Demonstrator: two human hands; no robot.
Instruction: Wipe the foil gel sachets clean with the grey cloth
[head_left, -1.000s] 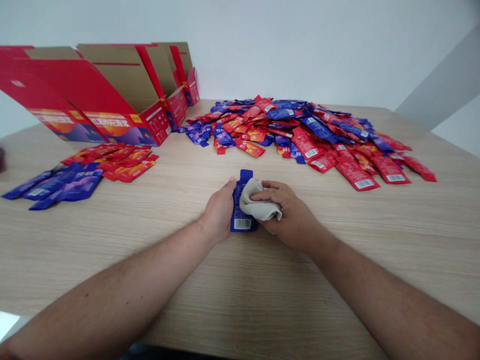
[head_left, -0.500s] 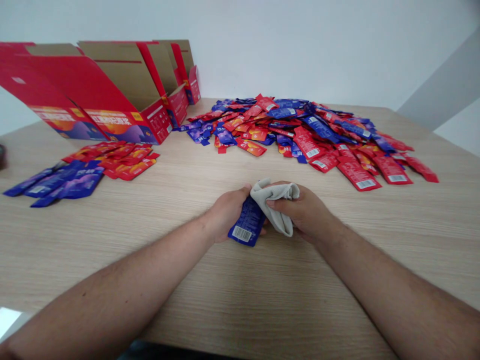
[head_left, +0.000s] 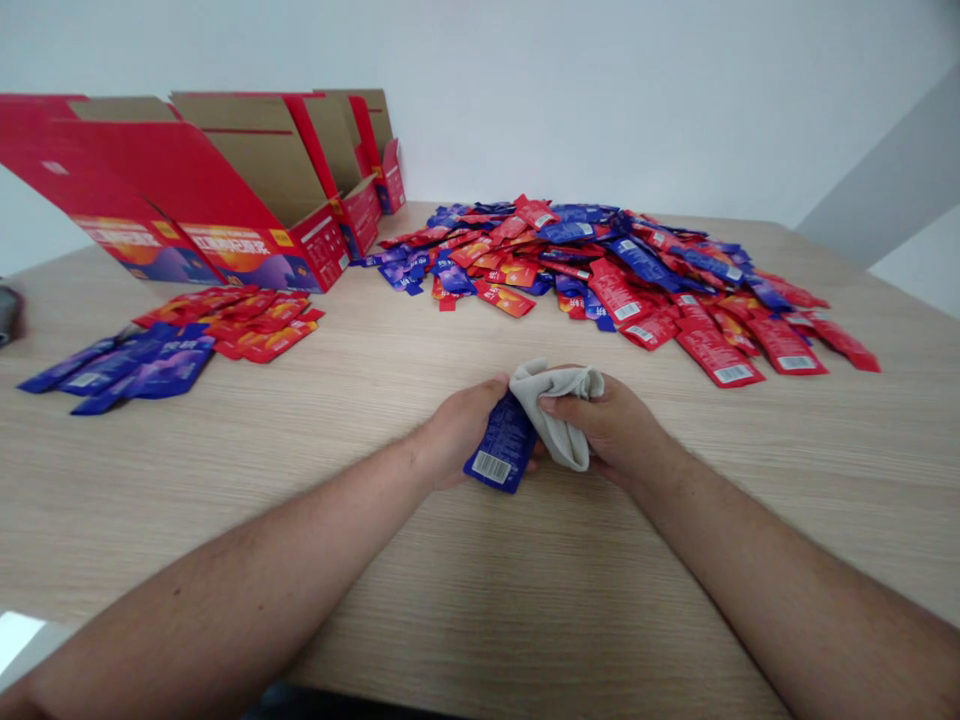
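My left hand (head_left: 461, 430) is closed on a blue sachet (head_left: 501, 448), its barcode end pointing down toward me. A folded pale grey cloth (head_left: 561, 425) is gripped in my right hand (head_left: 622, 425), thumb on top. The cloth lies against the upper right part of the sachet and covers it there. Both hands are close together just above the wooden table (head_left: 420, 600). The fingers of my left hand under the sachet are mostly hidden.
A large heap of red and blue sachets (head_left: 570, 255) spreads along the back of the table. To the left lie smaller groups of red sachets (head_left: 262, 322) and blue sachets (head_left: 142, 365). Several open red cardboard boxes (head_left: 247, 245) stand behind them. A dark object (head_left: 7, 312) sits at the left edge.
The whole view has shifted slightly, so things appear a little further right and lower. Both hands keep their hold on the sachet and cloth, with hardly any movement between them.
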